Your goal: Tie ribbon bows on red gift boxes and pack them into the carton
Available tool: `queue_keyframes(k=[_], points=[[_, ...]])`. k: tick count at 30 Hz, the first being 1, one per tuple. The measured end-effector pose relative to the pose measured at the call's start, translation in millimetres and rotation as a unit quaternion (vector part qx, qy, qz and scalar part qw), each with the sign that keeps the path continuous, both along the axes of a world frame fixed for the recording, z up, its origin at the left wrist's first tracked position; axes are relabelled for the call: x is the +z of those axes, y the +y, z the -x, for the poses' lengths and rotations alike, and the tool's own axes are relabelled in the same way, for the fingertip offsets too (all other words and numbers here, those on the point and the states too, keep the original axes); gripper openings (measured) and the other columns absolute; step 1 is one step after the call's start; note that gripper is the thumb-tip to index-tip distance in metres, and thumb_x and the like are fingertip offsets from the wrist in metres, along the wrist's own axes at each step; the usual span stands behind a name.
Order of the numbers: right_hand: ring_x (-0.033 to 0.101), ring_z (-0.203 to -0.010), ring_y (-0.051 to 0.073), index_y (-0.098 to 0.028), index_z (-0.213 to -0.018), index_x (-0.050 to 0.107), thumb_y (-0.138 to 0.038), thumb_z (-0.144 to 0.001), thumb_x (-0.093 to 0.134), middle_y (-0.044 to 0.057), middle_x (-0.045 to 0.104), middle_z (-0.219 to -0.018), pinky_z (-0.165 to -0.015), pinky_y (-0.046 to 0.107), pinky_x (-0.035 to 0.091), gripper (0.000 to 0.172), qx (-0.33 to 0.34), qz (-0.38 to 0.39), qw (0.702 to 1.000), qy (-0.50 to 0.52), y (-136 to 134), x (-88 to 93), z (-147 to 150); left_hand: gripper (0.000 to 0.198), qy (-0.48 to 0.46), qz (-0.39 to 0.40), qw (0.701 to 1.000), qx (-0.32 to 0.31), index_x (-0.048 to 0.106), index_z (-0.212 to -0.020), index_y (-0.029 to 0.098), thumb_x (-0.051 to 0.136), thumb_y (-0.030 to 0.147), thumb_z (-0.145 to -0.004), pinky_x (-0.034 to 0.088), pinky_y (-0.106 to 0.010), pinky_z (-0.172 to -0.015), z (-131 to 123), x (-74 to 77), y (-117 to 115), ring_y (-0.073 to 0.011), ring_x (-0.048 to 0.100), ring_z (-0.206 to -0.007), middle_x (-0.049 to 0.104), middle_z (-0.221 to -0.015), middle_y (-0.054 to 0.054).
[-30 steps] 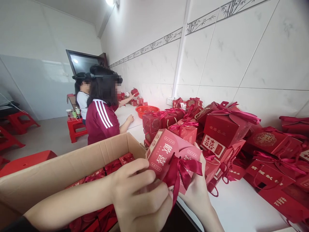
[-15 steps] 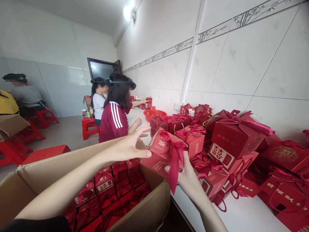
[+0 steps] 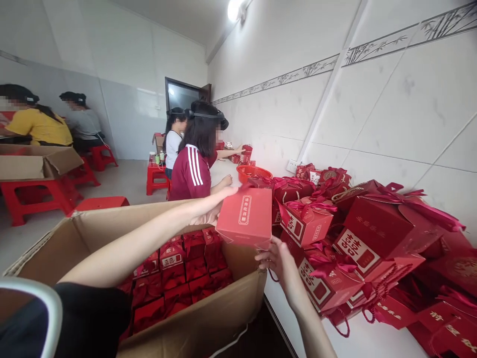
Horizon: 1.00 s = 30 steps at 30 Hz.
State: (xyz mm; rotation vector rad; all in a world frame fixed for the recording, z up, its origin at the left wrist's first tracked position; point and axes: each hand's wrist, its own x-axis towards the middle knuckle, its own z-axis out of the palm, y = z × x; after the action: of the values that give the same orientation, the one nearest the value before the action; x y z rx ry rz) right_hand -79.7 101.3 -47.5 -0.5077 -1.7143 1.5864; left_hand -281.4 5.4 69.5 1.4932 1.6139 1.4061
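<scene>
A red gift box [image 3: 244, 216] with gold lettering is held up above the right end of an open carton. My left hand [image 3: 208, 211] is closed on its top left side; some of its fingers are hidden behind the box. At the box's lower right corner is my right hand [image 3: 278, 261], fingers apart and loosely bent, close to or just touching the corner. Beneath my left arm, the cardboard carton [image 3: 223, 308] contains rows of red ribboned boxes [image 3: 173, 288].
On the white table [image 3: 350, 328] to the right, a pile of red gift boxes [image 3: 359, 243] leans towards the wall. An orange-red plastic basket [image 3: 254, 173] sits farther back. A co-worker in a maroon top [image 3: 190, 174] is ahead, and red stools [image 3: 40, 199] stand on the left.
The gift box has been turned and raised, so its ribbon no longer shows. My left hand has taken hold of it, while my right hand has slipped down to its lower corner.
</scene>
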Motion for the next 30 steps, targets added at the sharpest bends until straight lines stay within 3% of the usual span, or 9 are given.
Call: queue_keyframes(k=[2,4,7,9,13,16,20,25,30], points=[[0.065,-0.088,0.023,-0.018,-0.104,0.064,-0.057,-0.087,0.042,0.01,0.067,-0.094,-0.079,0.037,0.051,0.048,-0.031,-0.098,0.992,-0.07,-6.7,-17.1,4.8,0.058,-0.157,0.104,0.979,-0.072,0.066,-0.097,0.017,0.046,0.068,-0.078,0.058,-0.038,-0.066,0.0,0.1,-2.4,-0.0256,0.069,-0.082,0.071,-0.087,-0.011],[0.063,-0.096,0.025,-0.02,-0.093,0.067,-0.048,-0.087,0.048,0.009,0.068,-0.096,-0.088,0.041,0.047,0.035,-0.029,-0.201,0.971,-0.128,-14.6,-32.9,10.4,0.058,-0.26,0.145,0.95,-0.091,0.065,-0.1,0.018,0.051,0.068,-0.075,0.057,-0.035,-0.068,0.1,0.6,-4.3,-0.0249,0.068,-0.085,0.071,-0.091,-0.011],[0.062,-0.096,0.026,-0.021,-0.088,0.068,-0.039,-0.085,0.051,0.009,0.067,-0.096,-0.09,0.044,0.045,0.025,-0.012,-0.298,0.941,-0.158,-20.3,-50.1,16.6,0.059,-0.305,0.16,0.936,-0.075,0.064,-0.103,0.019,0.054,0.068,-0.072,0.057,-0.031,-0.067,-0.2,1.8,-6.1,-0.023,0.069,-0.083,0.071,-0.094,-0.01],[0.062,-0.096,0.026,-0.021,-0.089,0.067,-0.039,-0.086,0.05,0.009,0.067,-0.097,-0.09,0.043,0.045,0.026,-0.02,-0.292,0.944,-0.152,-16.8,-54.6,16.9,0.061,-0.307,0.168,0.934,-0.071,0.063,-0.107,0.02,0.055,0.069,-0.07,0.057,-0.03,-0.068,-1.6,3.1,-7.3,-0.0235,0.068,-0.086,0.071,-0.095,-0.01],[0.062,-0.1,0.025,-0.02,-0.103,0.06,-0.053,-0.088,0.041,0.012,0.065,-0.105,-0.089,0.041,0.049,0.041,-0.089,-0.127,0.985,-0.068,-0.9,-40.9,6.7,0.063,-0.245,0.137,0.958,-0.064,0.06,-0.111,0.022,0.052,0.071,-0.071,0.056,-0.033,-0.075,-8.3,5.6,-12.2,-0.0253,0.065,-0.096,0.071,-0.098,-0.009],[0.057,-0.112,0.026,-0.023,-0.125,0.044,-0.064,-0.081,0.046,0.014,0.054,-0.127,-0.092,0.043,0.048,0.06,-0.076,-0.076,0.993,0.049,3.4,-14.6,-4.3,0.057,-0.095,0.082,0.989,-0.078,0.061,-0.108,0.02,0.05,0.066,-0.076,0.053,-0.039,-0.085,-16.4,5.5,-16.6,-0.0258,0.062,-0.101,0.068,-0.104,-0.009],[0.039,-0.131,0.029,-0.029,-0.143,0.016,-0.059,-0.067,0.068,0.014,0.031,-0.147,-0.102,0.048,0.04,0.097,-0.013,-0.156,0.986,0.065,-6.2,15.4,-11.4,0.053,0.099,-0.01,0.991,-0.092,0.055,-0.117,0.021,0.063,0.051,-0.074,0.047,-0.045,-0.095,-28.4,2.6,-22.8,-0.0287,0.055,-0.112,0.059,-0.12,-0.011],[0.044,-0.127,0.032,-0.025,-0.146,0.008,-0.043,-0.065,0.075,0.017,0.036,-0.142,-0.1,0.051,0.041,0.107,-0.056,-0.241,0.968,0.045,-12.5,18.3,-16.0,0.092,0.218,-0.084,0.965,-0.117,0.024,-0.141,0.028,0.075,0.032,-0.064,0.035,-0.051,-0.106,-32.6,7.2,-34.5,-0.0324,0.039,-0.13,0.031,-0.147,-0.011],[0.04,-0.128,0.035,-0.023,-0.146,0.015,-0.036,-0.066,0.074,0.017,0.035,-0.141,-0.101,0.055,0.039,0.1,-0.138,-0.336,0.93,0.052,-13.0,17.7,-25.1,0.068,0.128,-0.122,0.949,-0.261,0.029,-0.139,0.029,0.058,0.034,-0.078,0.029,-0.048,-0.112,-22.8,12.7,-34.7,-0.0281,0.027,-0.138,0.029,-0.15,-0.006]])
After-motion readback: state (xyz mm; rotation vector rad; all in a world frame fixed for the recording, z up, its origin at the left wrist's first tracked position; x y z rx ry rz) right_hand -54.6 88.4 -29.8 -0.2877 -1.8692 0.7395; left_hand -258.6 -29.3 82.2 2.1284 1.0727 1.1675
